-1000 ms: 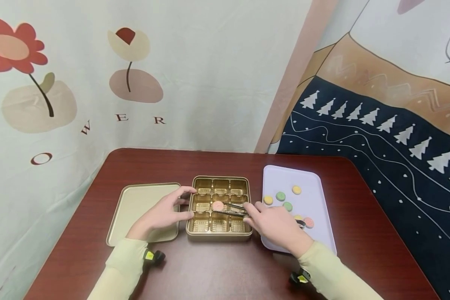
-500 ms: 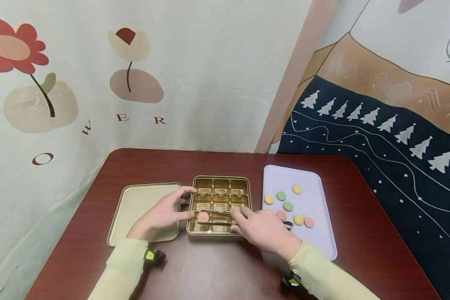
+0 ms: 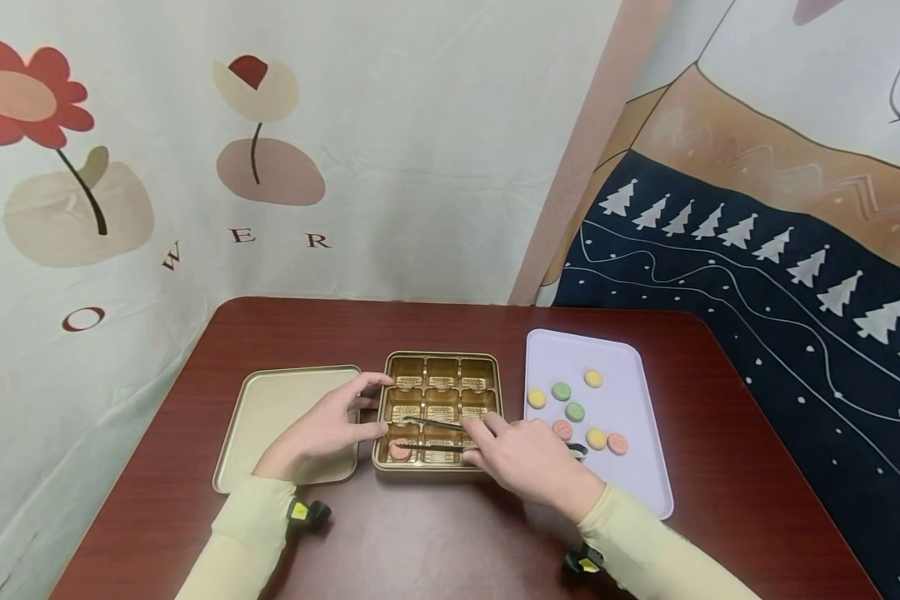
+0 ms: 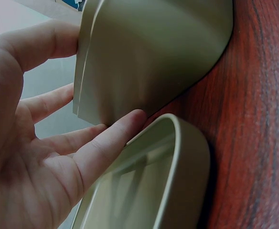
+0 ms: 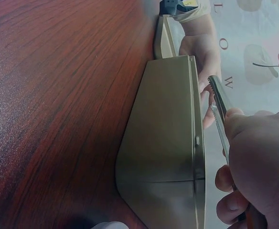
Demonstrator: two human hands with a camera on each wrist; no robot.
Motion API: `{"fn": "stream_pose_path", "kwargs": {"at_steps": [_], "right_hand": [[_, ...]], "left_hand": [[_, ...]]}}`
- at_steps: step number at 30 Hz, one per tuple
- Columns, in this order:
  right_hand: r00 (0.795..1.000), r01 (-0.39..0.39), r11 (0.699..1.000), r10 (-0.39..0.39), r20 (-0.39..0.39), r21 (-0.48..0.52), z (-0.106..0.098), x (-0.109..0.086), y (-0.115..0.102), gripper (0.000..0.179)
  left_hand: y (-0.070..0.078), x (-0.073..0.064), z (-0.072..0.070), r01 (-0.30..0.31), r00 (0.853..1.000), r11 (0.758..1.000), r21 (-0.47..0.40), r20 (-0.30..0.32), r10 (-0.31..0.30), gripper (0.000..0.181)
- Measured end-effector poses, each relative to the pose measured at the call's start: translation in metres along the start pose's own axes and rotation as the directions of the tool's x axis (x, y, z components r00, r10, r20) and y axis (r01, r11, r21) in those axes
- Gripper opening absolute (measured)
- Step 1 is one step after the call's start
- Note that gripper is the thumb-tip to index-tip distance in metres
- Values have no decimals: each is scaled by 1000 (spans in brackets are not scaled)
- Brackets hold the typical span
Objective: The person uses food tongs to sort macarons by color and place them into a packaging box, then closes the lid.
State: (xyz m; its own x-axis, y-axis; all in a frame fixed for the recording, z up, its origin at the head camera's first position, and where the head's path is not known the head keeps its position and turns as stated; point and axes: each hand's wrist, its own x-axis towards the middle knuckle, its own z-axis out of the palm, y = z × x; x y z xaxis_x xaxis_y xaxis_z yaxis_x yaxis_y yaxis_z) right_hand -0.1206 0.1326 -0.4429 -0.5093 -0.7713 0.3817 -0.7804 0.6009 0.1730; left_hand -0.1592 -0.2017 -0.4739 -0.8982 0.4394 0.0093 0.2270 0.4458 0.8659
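Note:
My right hand point(image 3: 528, 458) grips a pair of dark metal tongs point(image 3: 435, 448) over the front of a gold tin point(image 3: 438, 476). In the right wrist view, the toothed ends of the tongs point(image 5: 219, 98) stand apart above the tin's rim. A small pink macaron-like disc point(image 3: 400, 450) lies in the front left compartment, beside the tip of the nearer tong arm. My left hand point(image 3: 330, 425) touches the tin's left side with fingers spread. In the left wrist view, the left hand's fingers point(image 4: 115, 143) rest against the tin's outer wall point(image 4: 154, 52).
A pale gold lid point(image 3: 277, 417) lies left of the tin, partly under my left hand. On the right, a lavender tray point(image 3: 637, 483) bears several yellow, green and pink discs point(image 3: 574, 412). The dark red wooden table point(image 3: 420, 542) runs up to a printed cloth backdrop.
My right hand moved left with the tongs, carrying the pink disc from the tin's middle to its front left compartment. The tong arms spread and released it. My left hand stayed put.

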Motion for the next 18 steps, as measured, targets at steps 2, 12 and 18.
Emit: {"fn": "stream_pose_path", "kwargs": {"at_steps": [2,12,18], "right_hand": [[1000,-6,1000,6,7,6,0,-1,1,43],[997,-67,997,68,23,-37,-6,-9,7,45],[997,-72,997,72,34,-19,-13,-16,17,43]], "left_hand": [[0,0,0,2,1000,1000,0,0,-2,63],[3,0,1,16,1000,1000,-12,1,-16,66],[3,0,1,8,1000,1000,-6,-4,-8,66]]}}
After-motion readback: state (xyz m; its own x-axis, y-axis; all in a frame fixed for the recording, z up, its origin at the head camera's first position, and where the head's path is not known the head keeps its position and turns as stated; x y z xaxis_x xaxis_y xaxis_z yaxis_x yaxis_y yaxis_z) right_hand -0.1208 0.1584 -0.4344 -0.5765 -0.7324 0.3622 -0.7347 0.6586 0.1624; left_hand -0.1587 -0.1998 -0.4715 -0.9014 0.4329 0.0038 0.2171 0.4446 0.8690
